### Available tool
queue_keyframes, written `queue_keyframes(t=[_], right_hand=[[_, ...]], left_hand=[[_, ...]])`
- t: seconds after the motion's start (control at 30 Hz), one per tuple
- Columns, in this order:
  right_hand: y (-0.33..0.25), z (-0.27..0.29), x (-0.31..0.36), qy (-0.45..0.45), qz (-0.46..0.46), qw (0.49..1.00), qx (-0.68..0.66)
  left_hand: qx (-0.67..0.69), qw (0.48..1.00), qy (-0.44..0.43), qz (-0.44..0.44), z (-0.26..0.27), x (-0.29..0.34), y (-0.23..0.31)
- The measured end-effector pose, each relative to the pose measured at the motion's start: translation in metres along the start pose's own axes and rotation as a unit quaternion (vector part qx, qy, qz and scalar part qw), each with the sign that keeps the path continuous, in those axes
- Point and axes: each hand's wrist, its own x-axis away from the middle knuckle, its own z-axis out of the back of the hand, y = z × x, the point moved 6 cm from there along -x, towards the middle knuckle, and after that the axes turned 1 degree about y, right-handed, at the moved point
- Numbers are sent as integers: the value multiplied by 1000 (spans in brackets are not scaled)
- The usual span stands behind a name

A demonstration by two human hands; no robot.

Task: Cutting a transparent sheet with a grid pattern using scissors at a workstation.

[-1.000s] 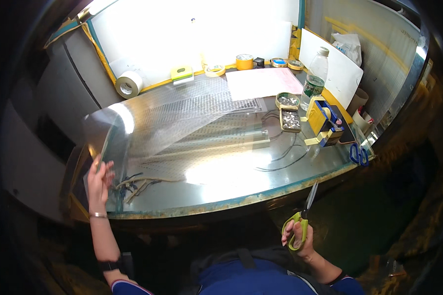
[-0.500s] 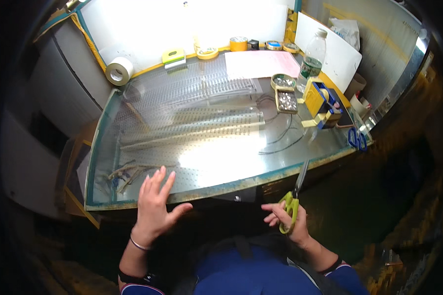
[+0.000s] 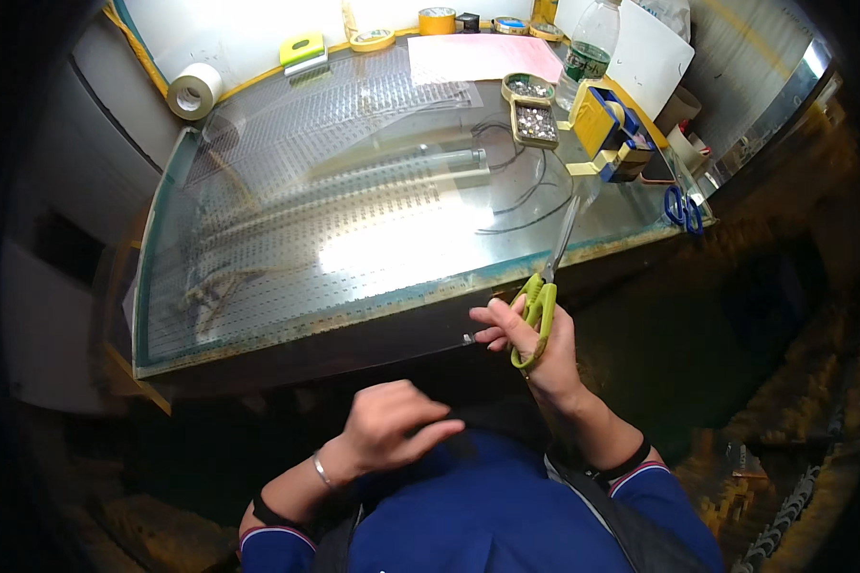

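Note:
A pair of scissors (image 3: 535, 315) with yellow-green handles is in my right hand (image 3: 549, 349). Its blades point up and away, reaching over the front edge of the glass-topped table (image 3: 420, 301). One handle loop lies against my fingers, some of which stretch out to the left. In front of my body, off the table, my left hand (image 3: 392, 425) is raised with its fingers loosely bent and the thumb apart. Nothing shows in it, though it is slightly blurred. Under bright light, clear sheets (image 3: 354, 181) with rows of small marks cover the tabletop.
Two small containers (image 3: 533, 124) of shiny bits stand at the right, near a tape dispenser (image 3: 610, 134), a plastic bottle (image 3: 591, 48) and blue-handled scissors (image 3: 683, 210). A pink sheet (image 3: 483, 59) and tape rolls (image 3: 437, 21) lie along the back. A white roll (image 3: 194, 92) sits far left.
My left hand has drawn back from over the table's front edge toward my body, its fingers bending. My right hand still holds the scissors. The whole view has shifted, with the table now higher.

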Motion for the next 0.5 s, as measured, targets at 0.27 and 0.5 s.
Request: queue_keyframes(t=[0.27, 0.5], right_hand=[[19, 20, 38, -60, -14, 998, 33], [28, 25, 34, -40, 2, 999, -11]], left_hand=[[543, 720, 193, 387, -40, -24, -57], [560, 740, 281, 245, 25, -9, -4]])
